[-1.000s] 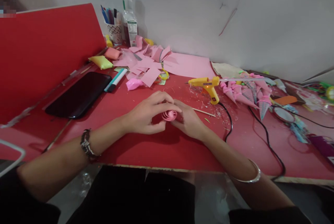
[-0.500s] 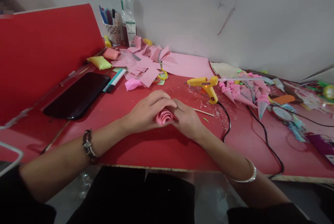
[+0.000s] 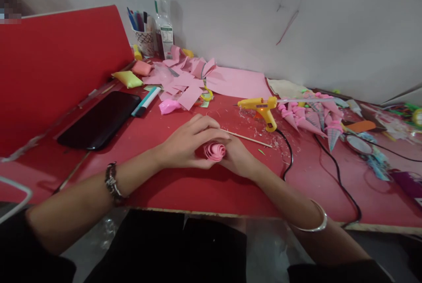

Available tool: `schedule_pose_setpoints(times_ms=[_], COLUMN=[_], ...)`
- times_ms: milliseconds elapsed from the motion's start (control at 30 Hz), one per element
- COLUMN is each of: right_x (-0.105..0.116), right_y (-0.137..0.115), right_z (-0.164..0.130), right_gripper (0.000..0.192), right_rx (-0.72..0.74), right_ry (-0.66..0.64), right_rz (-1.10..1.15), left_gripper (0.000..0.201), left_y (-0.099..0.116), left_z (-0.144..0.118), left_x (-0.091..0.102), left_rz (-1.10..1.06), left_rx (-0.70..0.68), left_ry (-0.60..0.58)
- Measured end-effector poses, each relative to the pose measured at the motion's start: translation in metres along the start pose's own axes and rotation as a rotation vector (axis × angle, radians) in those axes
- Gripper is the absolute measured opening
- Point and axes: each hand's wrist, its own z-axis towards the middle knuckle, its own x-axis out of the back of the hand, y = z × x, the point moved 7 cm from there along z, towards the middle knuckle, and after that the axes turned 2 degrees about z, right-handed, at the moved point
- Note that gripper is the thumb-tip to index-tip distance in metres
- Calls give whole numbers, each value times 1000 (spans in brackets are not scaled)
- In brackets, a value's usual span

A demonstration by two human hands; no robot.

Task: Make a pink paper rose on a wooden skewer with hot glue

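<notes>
A red tabletop (image 3: 184,190) runs under a pale wall, its near edge just short of the person's lap, with a bare stretch of red between that edge and the hands. At its middle the left hand (image 3: 184,144) and the right hand (image 3: 239,157) meet, fingers closed together on a rolled pink paper coil (image 3: 214,150) pinched between them just above the surface. A thin wooden stick (image 3: 250,139) lies just beyond the right hand; farther right sit a yellow glue gun (image 3: 262,108) and its black cord (image 3: 290,155), far left a black phone (image 3: 99,120), and pink paper scraps (image 3: 184,83) crowd the far side.
</notes>
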Motion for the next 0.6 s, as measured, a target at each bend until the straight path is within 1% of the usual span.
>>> schedule_pose_setpoints(times_ms=[67, 167, 233, 333, 400, 467, 600], right_x=[0, 1, 1, 0, 0, 1, 0], right_y=[2, 3, 4, 4, 4, 4, 4], right_z=[-1, -2, -2, -1, -1, -1, -1], right_gripper=[19, 27, 27, 24, 25, 27, 28], right_rx=[13, 5, -25, -76, -98, -109, -79], right_ry=[34, 73, 68, 22, 3, 15, 47], right_rz=[-65, -164, -235, -319, -350, -366, -326], left_gripper=[28, 23, 23, 26, 27, 27, 33], left_y=[1, 5, 6, 8, 10, 10, 8], left_z=[0, 0, 0, -1, -1, -1, -1], left_x=[1, 2, 3, 2, 2, 1, 2], left_rz=[37, 106, 140, 188, 206, 202, 140], left_rx=[-3, -64, -91, -108, -112, -103, -59], left_ry=[38, 83, 107, 119, 117, 113, 105])
